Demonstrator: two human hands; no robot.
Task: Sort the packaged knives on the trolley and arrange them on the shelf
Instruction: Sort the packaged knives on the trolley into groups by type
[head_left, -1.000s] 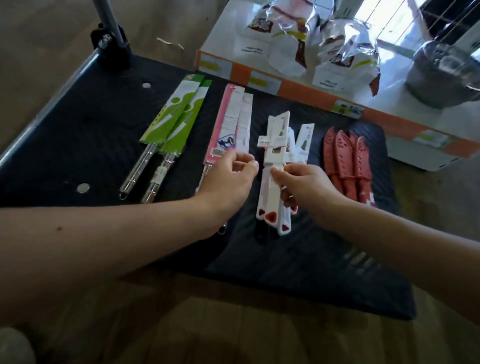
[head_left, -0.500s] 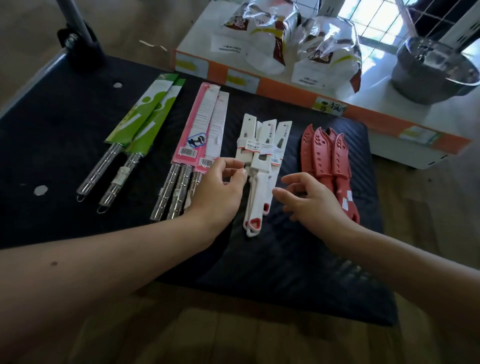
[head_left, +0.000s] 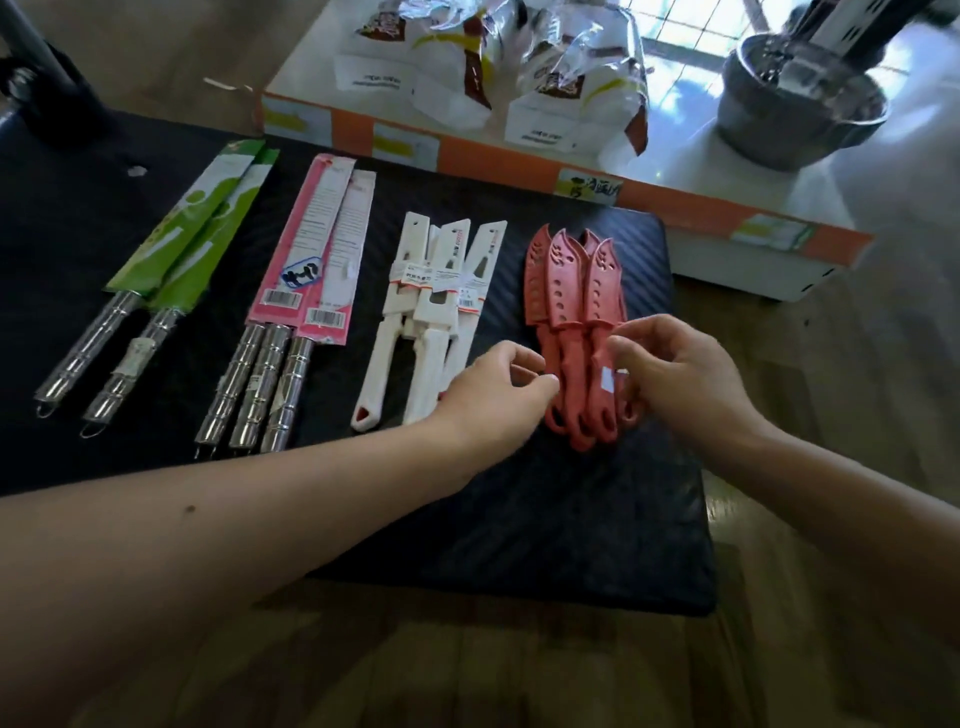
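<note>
Sorting status: four groups lie side by side on the black ribbed trolley deck (head_left: 571, 519), all with handles toward the person. From the person's left, these are:
- two steel-handled knives in green card sleeves (head_left: 182, 249);
- three steel-handled knives in pink card sleeves (head_left: 317, 249);
- three white plastic-sheathed knives with white handles (head_left: 441, 291);
- a stack of red plastic knives in perforated red sheaths (head_left: 571, 280).

Each group holds one type only, so sorting appears complete or nearly so.

Hand status: the left hand (head_left: 493, 400) reaches across the lower ends of the white handles. Its fingers (head_left: 545, 384) are curled, with the tips at the left edge of the red handles. Whether they pinch a handle or merely touch it cannot be determined. The right hand (head_left: 685, 379) meets the stack from the opposite side. Its fingers (head_left: 639, 332) are curled onto the red handles and appear to hold them. Judgement: the step in hand is squaring or gathering the red stack.

Remaining work: no knife is on the white shelf with the orange edge strip (head_left: 675, 208) just behind the trolley. The shelf carries white-and-brown foil bags (head_left: 571, 78) and a steel bowl (head_left: 800, 109). All four groups have yet to be transferred, so the arranging phase is not yet begun.
</note>
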